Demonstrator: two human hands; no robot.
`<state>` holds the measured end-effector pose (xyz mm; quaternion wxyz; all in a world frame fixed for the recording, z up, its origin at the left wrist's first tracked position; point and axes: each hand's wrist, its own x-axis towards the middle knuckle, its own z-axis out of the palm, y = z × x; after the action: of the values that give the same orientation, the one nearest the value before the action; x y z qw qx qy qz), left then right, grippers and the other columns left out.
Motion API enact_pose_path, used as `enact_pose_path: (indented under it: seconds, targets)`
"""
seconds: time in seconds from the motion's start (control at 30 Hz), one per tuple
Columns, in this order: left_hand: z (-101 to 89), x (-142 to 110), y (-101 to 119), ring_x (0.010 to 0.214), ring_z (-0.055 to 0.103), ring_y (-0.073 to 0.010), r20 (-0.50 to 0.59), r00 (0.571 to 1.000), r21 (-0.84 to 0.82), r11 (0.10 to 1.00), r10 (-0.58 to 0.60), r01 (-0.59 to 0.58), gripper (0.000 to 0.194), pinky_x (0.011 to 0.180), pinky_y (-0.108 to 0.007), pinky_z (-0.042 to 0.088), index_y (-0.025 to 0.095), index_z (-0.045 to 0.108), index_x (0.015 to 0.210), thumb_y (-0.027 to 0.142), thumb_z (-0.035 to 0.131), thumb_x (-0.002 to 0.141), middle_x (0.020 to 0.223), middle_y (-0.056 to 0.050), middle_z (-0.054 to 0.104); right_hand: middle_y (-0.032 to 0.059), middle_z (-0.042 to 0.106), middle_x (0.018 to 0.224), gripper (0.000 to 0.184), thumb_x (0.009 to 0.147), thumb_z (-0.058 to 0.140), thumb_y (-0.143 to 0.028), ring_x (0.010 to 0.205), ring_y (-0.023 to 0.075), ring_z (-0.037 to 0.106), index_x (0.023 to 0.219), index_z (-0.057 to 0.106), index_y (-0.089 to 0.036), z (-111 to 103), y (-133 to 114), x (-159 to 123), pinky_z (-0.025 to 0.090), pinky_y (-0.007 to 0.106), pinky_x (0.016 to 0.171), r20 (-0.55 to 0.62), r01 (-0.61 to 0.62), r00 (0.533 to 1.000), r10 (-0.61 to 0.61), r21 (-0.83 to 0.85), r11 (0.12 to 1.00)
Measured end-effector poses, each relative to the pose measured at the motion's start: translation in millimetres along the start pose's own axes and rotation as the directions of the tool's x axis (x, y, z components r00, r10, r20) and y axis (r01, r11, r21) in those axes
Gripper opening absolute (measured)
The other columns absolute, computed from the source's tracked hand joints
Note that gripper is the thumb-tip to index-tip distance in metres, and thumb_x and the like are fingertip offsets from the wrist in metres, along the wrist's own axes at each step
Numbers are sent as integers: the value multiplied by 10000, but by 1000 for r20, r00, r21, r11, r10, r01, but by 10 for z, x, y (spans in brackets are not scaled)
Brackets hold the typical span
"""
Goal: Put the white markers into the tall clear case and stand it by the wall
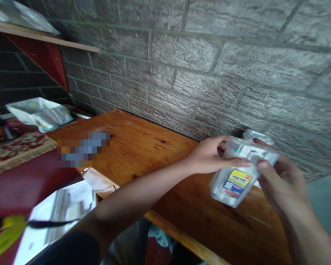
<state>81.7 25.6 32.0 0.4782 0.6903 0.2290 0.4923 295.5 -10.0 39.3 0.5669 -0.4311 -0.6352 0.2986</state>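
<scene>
A clear plastic container [223, 187] with a yellow and blue label is held above the right part of the wooden table [132, 143], tilted. My left hand [209, 156] grips its upper left side, thumb stretched across the front. On the other side, my right hand [287, 180] is closed around the upper right edge, its thumb pressed near the left thumb. Most fingers of both hands are hidden behind the container. Just behind it, close to the wall, shows the top of another clear plastic container [257, 137]; its lower part is hidden.
A pixelated bluish thing [91, 147] lies on the table's left part. Beyond the left end stands a pale patterned basket [40, 112]. An open drawer [57, 206] with papers juts out at lower left. The brick wall [165, 66] borders the table's back.
</scene>
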Motion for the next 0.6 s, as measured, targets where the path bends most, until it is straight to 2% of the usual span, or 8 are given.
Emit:
enact_pose_path:
  seconds: [0.1, 0.17, 0.23, 0.3, 0.4, 0.5, 0.6]
  targets:
    - [74, 169, 58, 1029, 754, -295, 4, 1000, 13, 1000, 23, -23, 624, 885, -415, 614, 214, 715, 1207, 460, 986, 701, 1128, -104, 789, 127, 798, 1333, 547, 724, 916, -644, 1209, 435, 762, 1214, 839, -414, -171, -222, 76, 615, 603, 1026, -12, -140, 990, 143, 138, 981]
    - [131, 275, 132, 1021, 751, -295, 14, 999, 32, 998, 52, -52, 608, 905, -430, 610, 220, 723, 1195, 439, 990, 694, 1107, -96, 787, 127, 810, 1299, 500, 689, 940, -633, 1204, 422, 762, 1139, 868, -426, -325, -373, 145, 609, 574, 1047, -25, -175, 984, 178, 98, 980]
    - [197, 384, 226, 1026, 746, -291, 35, 995, 41, 995, 90, -91, 580, 930, -440, 602, 220, 725, 1186, 435, 979, 710, 1097, -90, 784, 131, 817, 1273, 528, 607, 988, -623, 1178, 406, 769, 1079, 887, -409, -496, -508, 225, 615, 533, 1044, -48, -198, 979, 200, 41, 979]
    - [268, 502, 337, 1057, 736, -291, 62, 989, 33, 990, 134, -136, 552, 957, -450, 592, 212, 724, 1173, 430, 966, 727, 1117, -96, 781, 137, 819, 1261, 582, 555, 1018, -618, 1131, 378, 784, 1068, 891, -374, -663, -626, 303, 638, 481, 1005, -65, -196, 978, 196, 13, 981]
    - [374, 696, 527, 1101, 718, -296, 110, 980, 12, 986, 165, -167, 454, 975, -450, 582, 195, 729, 1098, 443, 931, 775, 1129, -109, 780, 130, 817, 1261, 607, 598, 1014, -609, 1093, 324, 792, 1109, 872, -314, -878, -777, 392, 658, 416, 956, -20, -136, 990, 137, 14, 991]
    - [464, 901, 719, 1058, 716, -286, 169, 979, -25, 994, 113, -110, 360, 904, -421, 593, 185, 718, 1009, 515, 810, 900, 1031, -108, 780, 111, 835, 1187, 559, 677, 1000, -550, 1065, 275, 790, 1130, 844, -262, -1057, -897, 462, 652, 377, 952, 9, -80, 997, 80, 29, 996]
    - [550, 1116, 861, 986, 705, -244, 239, 969, -50, 997, 61, -51, 293, 837, -379, 587, 174, 698, 989, 451, 777, 940, 990, -97, 754, 84, 846, 1120, 526, 721, 995, -476, 993, 225, 793, 1152, 812, -236, -1231, -977, 545, 643, 323, 912, 37, -43, 998, 41, 55, 998]
